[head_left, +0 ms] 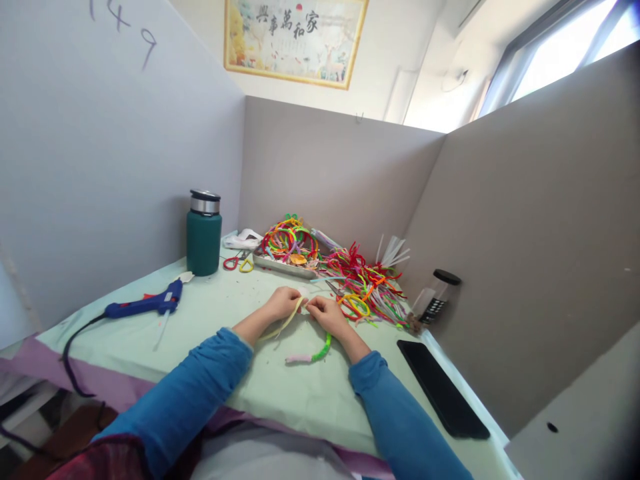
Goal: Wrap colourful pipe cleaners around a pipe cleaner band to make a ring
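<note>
My left hand (284,303) is closed in a pinch on a pale yellow strip (289,321), whose loose length trails down toward my left wrist. Fingertip to fingertip with it, my right hand (326,312) is also pinched closed. What sits between its fingers is too small and covered to make out. A curved band wrapped in green and pale pink (320,355) comes out from beneath my right wrist and bends over the table toward the left. My hand hides its upper end, so I cannot tell whether it reaches my fingers.
Left lies a blue glue gun (147,303) with a trailing cord, near a green bottle (204,233). Behind are scissors (239,264), a tray (285,267) of colourful rings and a heap of pipe cleaners (367,277). A black phone (443,390) and a clear jar (435,300) are right.
</note>
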`<state>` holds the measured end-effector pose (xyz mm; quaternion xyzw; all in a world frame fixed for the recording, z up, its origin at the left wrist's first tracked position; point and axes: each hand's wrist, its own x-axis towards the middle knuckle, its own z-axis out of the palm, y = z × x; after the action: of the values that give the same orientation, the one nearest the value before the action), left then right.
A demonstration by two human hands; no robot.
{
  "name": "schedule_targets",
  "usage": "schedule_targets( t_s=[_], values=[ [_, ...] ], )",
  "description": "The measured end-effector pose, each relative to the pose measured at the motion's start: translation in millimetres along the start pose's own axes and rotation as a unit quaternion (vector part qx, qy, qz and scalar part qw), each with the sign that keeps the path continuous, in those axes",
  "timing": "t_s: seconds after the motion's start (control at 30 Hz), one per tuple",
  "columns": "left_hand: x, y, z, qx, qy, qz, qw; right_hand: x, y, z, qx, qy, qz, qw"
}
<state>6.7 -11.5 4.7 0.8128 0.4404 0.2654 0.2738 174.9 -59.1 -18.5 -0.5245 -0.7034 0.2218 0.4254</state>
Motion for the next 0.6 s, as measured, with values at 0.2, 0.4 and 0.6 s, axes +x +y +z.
schedule_targets(
  t_s=[0.2, 0.4, 0.6],
  values=[
    [1.8, 0.1, 1.4, -0.138, -0.024, -0.063, 0.988, 0.1, 0.2, 0.4, -0.001, -0.01, 0.004, 1.0],
    [0.4, -1.3, -1.0, -0.106, -0.045, -0.047, 0.992, 1.1, 4.2, 0.5, -0.016, -0.007, 0.002, 1.0],
    [-4.5, 2.3, -3.3, -0.032, -0.049, -0.027, 0.998, 2.3, 5.9, 2.0, -0.034, -0.002, -0.002, 0.999]
  ],
)
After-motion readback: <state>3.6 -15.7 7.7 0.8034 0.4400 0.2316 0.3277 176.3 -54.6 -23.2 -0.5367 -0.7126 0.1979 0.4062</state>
